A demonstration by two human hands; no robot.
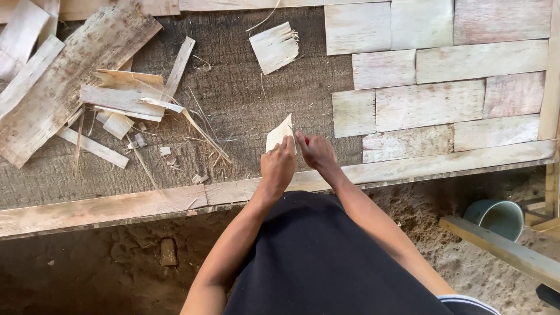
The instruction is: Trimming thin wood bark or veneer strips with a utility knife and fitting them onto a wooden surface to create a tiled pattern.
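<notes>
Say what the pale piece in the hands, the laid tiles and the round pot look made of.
Pale pointed piece in the left hand: thin, dry, unfinished wood or bark, with a fibrous grain. Pale rectangular tiles: seemingly the same, streaked and matt. Grey-green round pot: smooth, probably plastic or glazed ceramic; unclear.

Two bare forearms, no sleeves reaching down to the wrists, no watch, no bracelet, no ring to be made out. Left hand [277, 164] and right hand [315, 150] both ungloved — fingers slim, nails too small to tell apart. Behind the wrists, well back from the fingertips, a dark garment [318, 262], near black, plain and smooth, covering the body. At its lower right edge, farthest from the fingers — a narrow band of light trim [466, 301] with thin stripes.
</notes>
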